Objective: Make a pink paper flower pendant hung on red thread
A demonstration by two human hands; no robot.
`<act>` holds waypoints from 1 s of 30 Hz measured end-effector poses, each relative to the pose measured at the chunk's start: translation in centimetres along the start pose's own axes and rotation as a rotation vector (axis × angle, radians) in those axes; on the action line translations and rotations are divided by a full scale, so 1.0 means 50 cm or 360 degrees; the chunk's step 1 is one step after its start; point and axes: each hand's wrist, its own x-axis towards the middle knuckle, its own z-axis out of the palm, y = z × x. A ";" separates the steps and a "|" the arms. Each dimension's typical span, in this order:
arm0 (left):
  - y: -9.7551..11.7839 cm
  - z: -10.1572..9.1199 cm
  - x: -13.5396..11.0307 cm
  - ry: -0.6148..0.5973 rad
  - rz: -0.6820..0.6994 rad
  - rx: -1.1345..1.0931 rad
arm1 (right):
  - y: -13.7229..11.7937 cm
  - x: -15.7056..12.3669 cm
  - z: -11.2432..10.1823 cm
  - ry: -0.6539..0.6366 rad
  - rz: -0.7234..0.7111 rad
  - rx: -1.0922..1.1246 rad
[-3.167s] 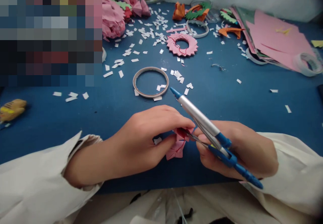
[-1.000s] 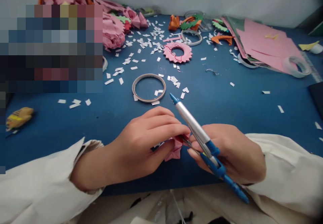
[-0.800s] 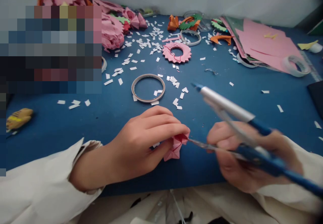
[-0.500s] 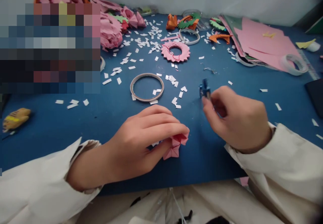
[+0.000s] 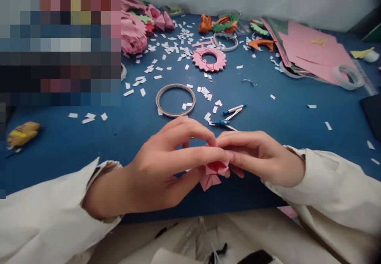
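Observation:
Between my hands, close to the table's front edge, is a folded pink paper piece (image 5: 212, 176) with creased points and a red line on it. My left hand (image 5: 175, 164) grips it from the left, the thumb under and the fingers over the top. From the right, the fingertips of my right hand (image 5: 253, 155) pinch the same paper, and the two hands' fingertips meet. Just beyond the right hand lies a blue and silver compass (image 5: 228, 121) with its legs spread. A roll of thin tape (image 5: 175, 100) lies past the left hand.
Several white paper scraps (image 5: 178, 43) litter the blue table (image 5: 133, 131). Farther back lie a pink paper ring (image 5: 209, 59), another tape roll (image 5: 225, 41) and orange folded pieces. Pink sheets (image 5: 315, 53) are stacked at right under clear tape (image 5: 347, 76). A yellow-brown toy (image 5: 24, 134) lies left.
My right hand has put the compass down on the table and moved left to the pink paper. My left hand has kept its hold on the paper.

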 end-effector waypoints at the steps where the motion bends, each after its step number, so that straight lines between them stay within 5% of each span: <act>1: 0.000 0.000 0.000 -0.0005 -0.0009 -0.0003 | 0.003 0.003 -0.001 -0.0045 0.0052 0.0093; 13: 0.007 0.002 -0.002 -0.0033 -0.0015 -0.0020 | 0.022 0.016 0.000 0.0049 0.0061 0.0211; 26: 0.009 -0.001 0.000 0.0065 0.0024 0.0091 | 0.014 0.014 -0.004 0.0468 -0.0015 0.0117; 30: 0.009 -0.005 -0.005 0.0005 0.0028 -0.0018 | 0.022 0.014 -0.007 0.0597 -0.0190 0.0144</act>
